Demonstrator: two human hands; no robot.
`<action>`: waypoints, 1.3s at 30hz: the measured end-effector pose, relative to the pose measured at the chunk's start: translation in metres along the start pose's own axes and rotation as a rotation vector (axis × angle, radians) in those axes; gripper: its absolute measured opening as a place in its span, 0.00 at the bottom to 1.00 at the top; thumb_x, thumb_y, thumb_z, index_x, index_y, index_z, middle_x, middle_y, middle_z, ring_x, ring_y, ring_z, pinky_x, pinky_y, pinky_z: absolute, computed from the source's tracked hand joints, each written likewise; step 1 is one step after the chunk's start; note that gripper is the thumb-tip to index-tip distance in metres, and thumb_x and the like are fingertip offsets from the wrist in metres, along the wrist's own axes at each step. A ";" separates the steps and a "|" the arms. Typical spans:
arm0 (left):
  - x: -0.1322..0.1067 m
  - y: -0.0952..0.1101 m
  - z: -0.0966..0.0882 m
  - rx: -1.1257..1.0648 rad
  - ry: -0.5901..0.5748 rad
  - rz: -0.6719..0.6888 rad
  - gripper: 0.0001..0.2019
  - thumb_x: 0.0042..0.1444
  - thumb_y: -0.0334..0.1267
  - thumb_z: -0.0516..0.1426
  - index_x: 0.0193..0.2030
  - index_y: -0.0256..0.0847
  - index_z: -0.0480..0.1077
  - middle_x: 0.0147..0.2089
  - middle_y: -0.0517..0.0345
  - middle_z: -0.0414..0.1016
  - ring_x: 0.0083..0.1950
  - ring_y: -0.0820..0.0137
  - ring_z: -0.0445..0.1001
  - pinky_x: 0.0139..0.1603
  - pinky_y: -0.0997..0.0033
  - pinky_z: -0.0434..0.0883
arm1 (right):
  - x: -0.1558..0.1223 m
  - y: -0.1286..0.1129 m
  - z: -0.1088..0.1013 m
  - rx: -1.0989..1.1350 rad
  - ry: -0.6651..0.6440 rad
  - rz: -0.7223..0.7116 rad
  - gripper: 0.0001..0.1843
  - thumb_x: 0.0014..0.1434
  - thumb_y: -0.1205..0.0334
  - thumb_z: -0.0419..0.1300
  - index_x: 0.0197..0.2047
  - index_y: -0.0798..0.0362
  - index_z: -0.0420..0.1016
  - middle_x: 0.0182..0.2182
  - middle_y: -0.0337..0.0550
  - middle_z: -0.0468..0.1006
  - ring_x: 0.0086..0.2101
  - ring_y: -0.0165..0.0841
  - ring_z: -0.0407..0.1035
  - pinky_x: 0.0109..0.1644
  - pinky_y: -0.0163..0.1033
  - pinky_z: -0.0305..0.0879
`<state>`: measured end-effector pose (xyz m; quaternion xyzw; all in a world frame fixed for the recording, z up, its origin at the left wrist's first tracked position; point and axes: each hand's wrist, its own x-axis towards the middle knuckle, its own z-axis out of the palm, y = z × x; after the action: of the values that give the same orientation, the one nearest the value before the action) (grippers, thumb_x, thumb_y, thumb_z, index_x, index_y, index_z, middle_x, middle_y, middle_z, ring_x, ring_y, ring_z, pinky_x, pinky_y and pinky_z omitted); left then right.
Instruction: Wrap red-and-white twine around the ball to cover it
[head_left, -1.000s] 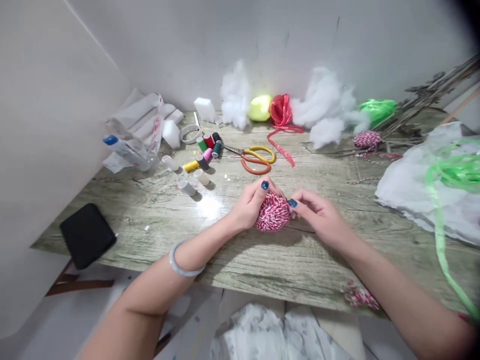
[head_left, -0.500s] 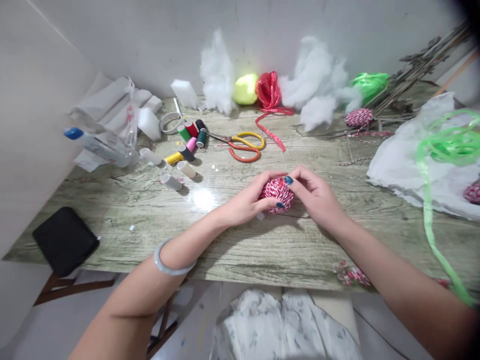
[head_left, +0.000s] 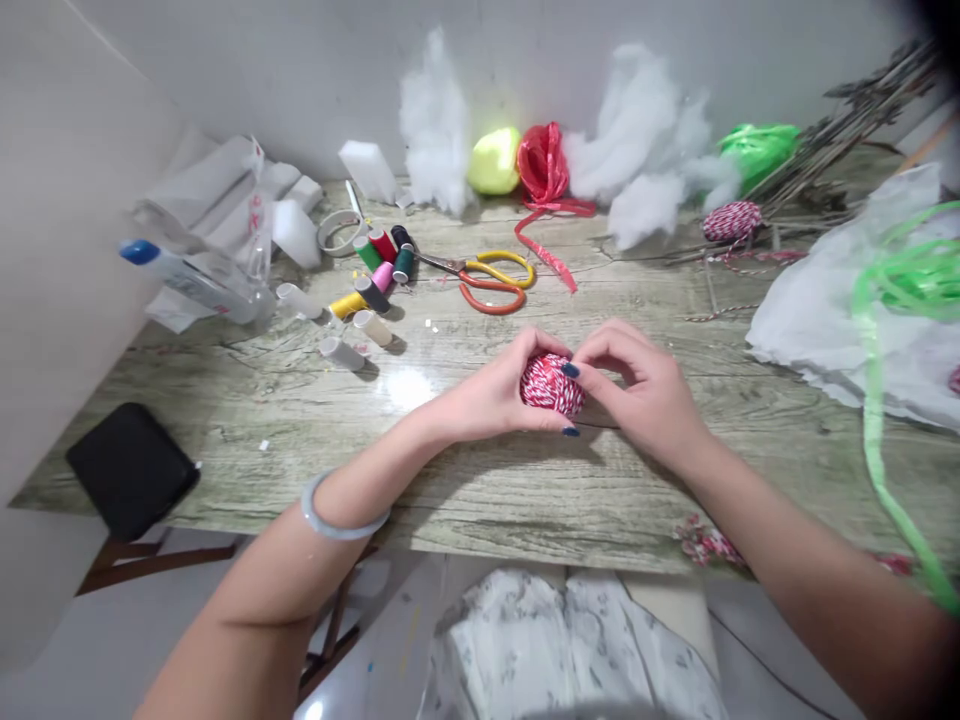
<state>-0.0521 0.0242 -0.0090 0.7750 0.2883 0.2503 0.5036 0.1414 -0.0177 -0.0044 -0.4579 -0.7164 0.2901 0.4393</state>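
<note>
A ball of red-and-white twine [head_left: 551, 386] rests just above the table's middle. My left hand [head_left: 506, 393] cups it from the left, fingers over the far side and thumb along the near side. My right hand [head_left: 637, 385] is at its upper right, thumb and index finger pinched together against the twine. Whatever lies between those fingertips is too small to make out. A thin dark line shows on the table under the right hand. Beyond the hands lie scissors [head_left: 491, 280] with one yellow and one orange handle.
Thread spools [head_left: 371, 292], a tape roll [head_left: 339, 232] and a glue bottle [head_left: 199, 285] sit left. White stuffing [head_left: 637, 150] and red ribbon [head_left: 544, 165] line the back. Right are a second twine ball [head_left: 731, 222], dry twigs [head_left: 862, 120] and green ribbon [head_left: 874, 400]. A black case [head_left: 131, 470] overhangs the left edge.
My left thumb has slid down to the ball's lower edge, uncovering more twine. My right fingers have drawn together into a pinch. The camera view has shifted slightly.
</note>
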 end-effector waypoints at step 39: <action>0.003 -0.006 -0.019 -0.264 -0.048 0.090 0.12 0.62 0.36 0.57 0.49 0.43 0.58 0.60 0.44 0.65 0.61 0.62 0.68 0.62 0.57 0.66 | 0.006 0.014 0.007 0.387 0.124 0.265 0.08 0.60 0.54 0.61 0.38 0.48 0.71 0.35 0.39 0.73 0.35 0.32 0.69 0.40 0.39 0.70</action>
<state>-0.0636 0.0406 -0.0073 0.7200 0.2057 0.2899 0.5960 0.1390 -0.0064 -0.0165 -0.4723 -0.5528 0.4483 0.5200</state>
